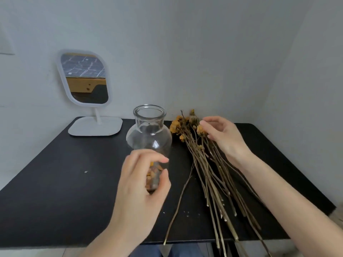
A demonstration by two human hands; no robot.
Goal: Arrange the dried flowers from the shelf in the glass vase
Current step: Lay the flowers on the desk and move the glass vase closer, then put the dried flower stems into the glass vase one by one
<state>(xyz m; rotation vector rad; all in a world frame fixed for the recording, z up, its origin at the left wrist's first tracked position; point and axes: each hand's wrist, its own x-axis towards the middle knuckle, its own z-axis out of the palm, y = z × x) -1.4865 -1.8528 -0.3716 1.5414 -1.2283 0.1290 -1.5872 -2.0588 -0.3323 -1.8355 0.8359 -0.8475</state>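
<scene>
A clear glass vase (pixel 149 132) with a narrow neck and a wide belly stands upright on the black table (pixel 65 182). My left hand (pixel 137 184) is wrapped around its lower part, where orange-brown flower bits show through the glass. To the right of the vase lies a bunch of dried flowers (pixel 209 173), with yellow heads toward the wall and long stems running over the table's front edge. My right hand (pixel 222 136) rests on the flower heads with its fingers loosely spread and grips nothing. One loose stem (pixel 178 206) lies apart, left of the bunch.
A white-framed mirror (pixel 85 78) on a flat stand is at the back left, against the wall. White walls close in the table at the back and right. Small crumbs dot the tabletop.
</scene>
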